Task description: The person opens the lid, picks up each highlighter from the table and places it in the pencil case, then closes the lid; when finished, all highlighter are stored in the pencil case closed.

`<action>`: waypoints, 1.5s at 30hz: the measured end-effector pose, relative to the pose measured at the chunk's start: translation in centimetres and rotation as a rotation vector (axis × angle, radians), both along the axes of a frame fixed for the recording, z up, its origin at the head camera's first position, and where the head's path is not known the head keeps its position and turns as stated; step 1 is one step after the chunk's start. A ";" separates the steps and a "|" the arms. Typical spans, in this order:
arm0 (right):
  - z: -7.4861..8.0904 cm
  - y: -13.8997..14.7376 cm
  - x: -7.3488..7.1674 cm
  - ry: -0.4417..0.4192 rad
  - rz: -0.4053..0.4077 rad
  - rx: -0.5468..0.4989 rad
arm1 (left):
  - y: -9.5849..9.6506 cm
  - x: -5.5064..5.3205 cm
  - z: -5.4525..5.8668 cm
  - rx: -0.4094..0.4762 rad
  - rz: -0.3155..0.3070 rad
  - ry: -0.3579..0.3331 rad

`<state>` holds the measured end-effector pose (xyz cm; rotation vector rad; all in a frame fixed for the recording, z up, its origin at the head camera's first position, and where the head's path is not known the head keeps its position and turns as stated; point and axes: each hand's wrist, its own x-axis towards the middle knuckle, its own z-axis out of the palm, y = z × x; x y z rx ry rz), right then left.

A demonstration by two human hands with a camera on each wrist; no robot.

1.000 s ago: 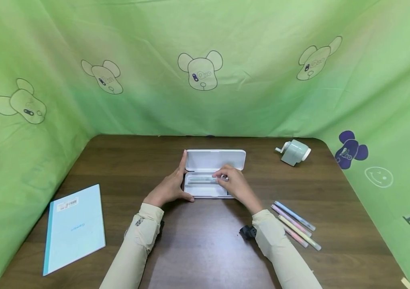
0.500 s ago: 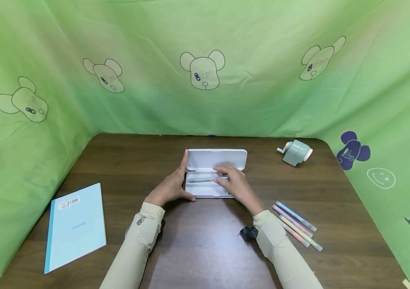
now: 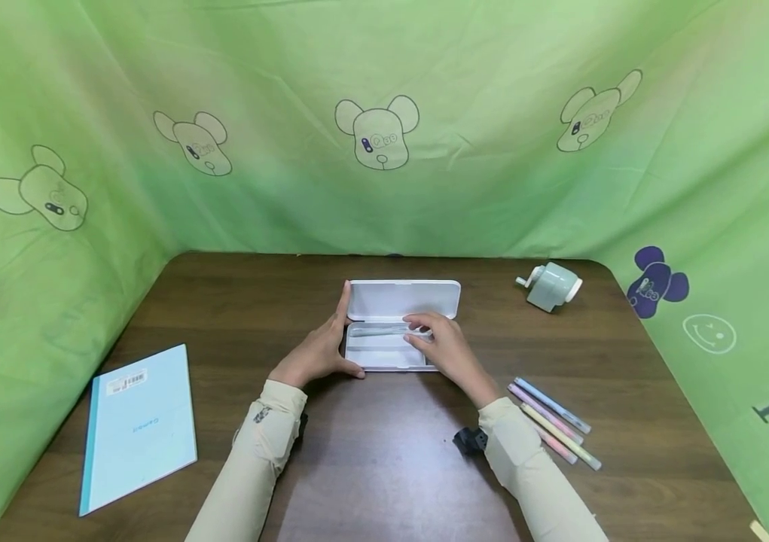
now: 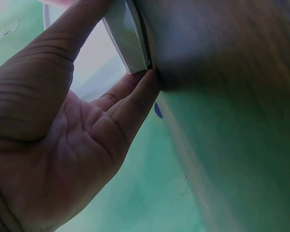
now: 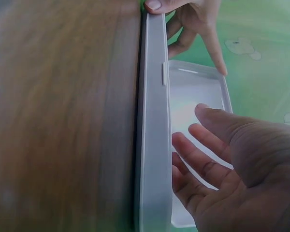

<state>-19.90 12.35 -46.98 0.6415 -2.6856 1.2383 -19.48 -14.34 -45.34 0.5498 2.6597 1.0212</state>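
Beyond both hands hangs a green curtain (image 3: 384, 214) printed with bear heads, their small lettering too blurred to read; far out to the right hand's side, large letters "IN" can be read (a further letter is cut off at the edge). Under the hands spreads a brown wooden table (image 3: 370, 459). Well out to the left hand's side lies a pale blue notebook (image 3: 143, 436), bearing a white barcode label (image 3: 126, 382) and a short blue word, upside down and too small to read surely.

The white pencil case (image 3: 384, 360) lies between the hands, its lid (image 3: 391, 297) raised on the far side. The left hand (image 3: 319, 352) grips its left end, thumb at the near corner, a finger stretched up beside the lid. The right hand (image 3: 450, 352) is over its right part, thumb and bent fingers apart, with nothing visible between them.

Past the right hand, farther off, stands a grey-green crank sharpener (image 3: 550, 287); nearer, beside the right forearm, lie pastel pens (image 3: 560, 436). A slender pale item (image 3: 380, 330) lies in the case's far compartment, just beside the right fingertips (whether touching, I cannot tell).
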 end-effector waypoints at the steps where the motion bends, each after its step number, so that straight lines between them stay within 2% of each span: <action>1: 0.0 0.1 0.1 0.005 0.000 -0.003 | 0.0 0.0 0.0 -0.004 0.001 -0.003; 8: 0.0 1.6 0.6 0.036 -0.019 0.008 | -0.1 0.0 0.0 -0.006 -0.005 -0.002; 12: 0.1 3.1 1.1 0.031 -0.058 0.019 | -0.1 0.0 -0.1 -0.002 -0.002 0.000; 18: 0.6 6.8 2.1 0.003 -0.136 0.049 | 0.2 0.0 0.1 -0.006 -0.002 0.003; 23: 0.6 10.3 3.8 -0.004 -0.192 0.068 | 0.0 -0.1 -0.2 0.021 -0.008 -0.002; 24: 0.5 11.0 4.3 -0.003 -0.201 0.070 | -0.2 -0.1 -0.3 0.027 -0.011 -0.001; 27: 0.3 13.2 5.7 0.011 -0.222 0.073 | -1.0 -0.9 -2.2 0.031 -0.037 0.057; 30: 0.3 15.7 7.0 0.024 -0.248 0.070 | -1.0 -1.1 -2.4 0.040 -0.045 0.079; 31: 0.3 16.5 7.4 0.023 -0.257 0.066 | -1.0 -1.1 -2.3 0.041 -0.046 0.079; 34: 0.0 18.8 8.6 -0.012 -0.287 0.068 | -0.3 -0.3 -0.5 0.036 -0.026 0.024; 40: -0.9 22.4 11.1 -0.097 -0.308 0.072 | -0.1 -0.2 -0.3 0.001 -0.013 0.012; 45: -1.1 23.5 12.2 -0.127 -0.285 0.013 | -0.1 0.0 -0.2 0.004 -0.006 0.009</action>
